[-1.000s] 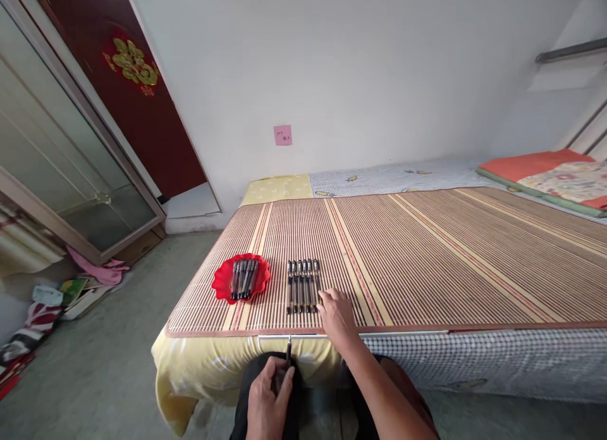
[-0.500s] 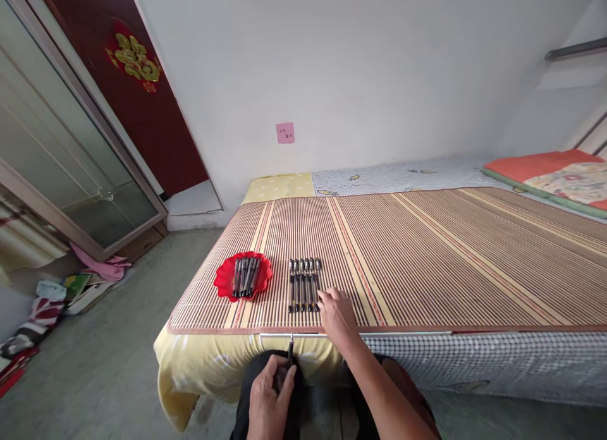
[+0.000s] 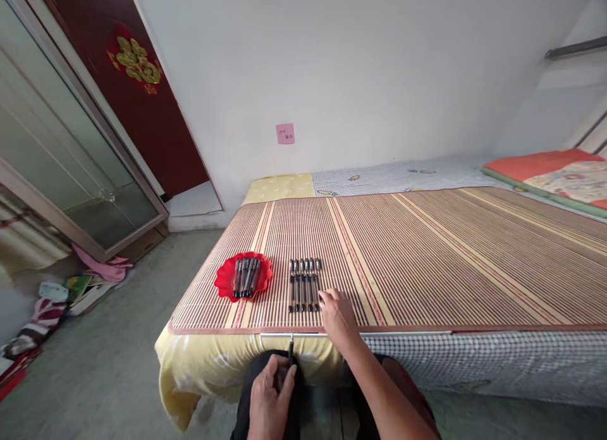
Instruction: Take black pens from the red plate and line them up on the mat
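My left hand (image 3: 269, 396) grips a pen (image 3: 291, 349) by the near edge of bamboo mat (image 3: 436, 263); probably light, stiff, pinch mid-barrel. Right hand (image 3: 338, 313) half-curled, hold unclear.

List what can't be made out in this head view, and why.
All in the head view:
- Lower part of the held pen: hidden by the left hand.
- Whether the right hand touches the row of pens: too small to tell.
- Writing on the pink note: too small.
- Far end of the folded bedding: cut off by the right edge.
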`<state>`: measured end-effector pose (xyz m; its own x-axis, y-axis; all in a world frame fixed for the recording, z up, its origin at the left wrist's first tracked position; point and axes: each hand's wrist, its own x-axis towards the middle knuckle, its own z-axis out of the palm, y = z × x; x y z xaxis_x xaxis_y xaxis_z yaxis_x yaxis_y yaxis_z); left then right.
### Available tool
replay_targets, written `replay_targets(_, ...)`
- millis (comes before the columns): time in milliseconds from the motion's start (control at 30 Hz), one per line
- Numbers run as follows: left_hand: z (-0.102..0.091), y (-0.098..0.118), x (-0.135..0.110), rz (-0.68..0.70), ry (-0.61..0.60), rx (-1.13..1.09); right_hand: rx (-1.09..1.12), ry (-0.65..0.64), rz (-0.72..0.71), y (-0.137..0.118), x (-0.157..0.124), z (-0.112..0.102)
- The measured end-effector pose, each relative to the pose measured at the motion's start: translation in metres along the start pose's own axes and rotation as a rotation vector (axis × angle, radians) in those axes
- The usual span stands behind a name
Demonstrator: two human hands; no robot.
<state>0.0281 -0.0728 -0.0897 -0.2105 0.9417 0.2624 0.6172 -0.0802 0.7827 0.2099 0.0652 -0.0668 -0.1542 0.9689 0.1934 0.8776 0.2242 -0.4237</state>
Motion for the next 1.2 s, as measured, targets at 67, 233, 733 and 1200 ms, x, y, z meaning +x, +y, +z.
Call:
replay_targets(67, 0.0, 0.0, 0.0, 0.0, -0.007, 0.002, -0.003, -0.016, -0.002, -0.001, 0.0, -0.003)
replay_targets(233, 0.001, 0.0, 0.0, -0.005, -0.023, -0.005, 0.012, -0.02, 0.001, 0.0, 0.0, -0.003)
replay_targets(733, 0.0, 0.002, 0.001, 0.018, 0.018, -0.006, 0.031, 0.032, -0.04, 0.011, 0.002, 0.01)
replay_targets(1200, 0.002, -0.001, 0.001, -0.048, 0.024, -0.026, 1.092, -0.288, -0.056, -0.043, -0.047, -0.011)
